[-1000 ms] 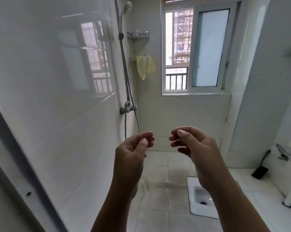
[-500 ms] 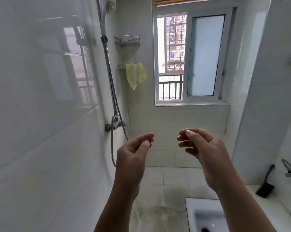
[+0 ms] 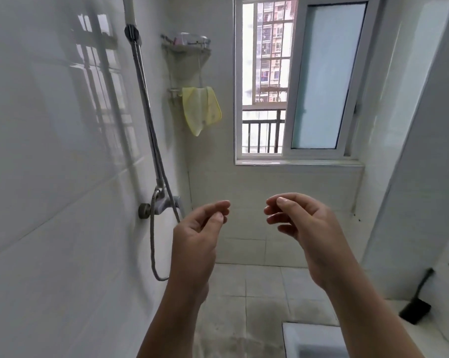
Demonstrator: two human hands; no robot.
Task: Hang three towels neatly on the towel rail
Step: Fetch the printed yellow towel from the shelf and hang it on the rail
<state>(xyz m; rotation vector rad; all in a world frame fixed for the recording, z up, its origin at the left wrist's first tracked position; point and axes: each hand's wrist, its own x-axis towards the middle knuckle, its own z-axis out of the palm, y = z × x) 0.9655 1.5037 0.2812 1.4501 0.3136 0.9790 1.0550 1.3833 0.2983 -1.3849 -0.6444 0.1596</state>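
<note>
Yellow towel (image 3: 201, 109), hanging: soft, light, limp by judgement, for pinching at top corners; left hand (image 3: 195, 236), right hand (image 3: 306, 228) loosely curled, empty

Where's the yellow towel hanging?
In the head view, the thin yellow towel hangs left of centre from the wire corner rack's lower tier, between the metal shower rail and the white-framed window.
</note>
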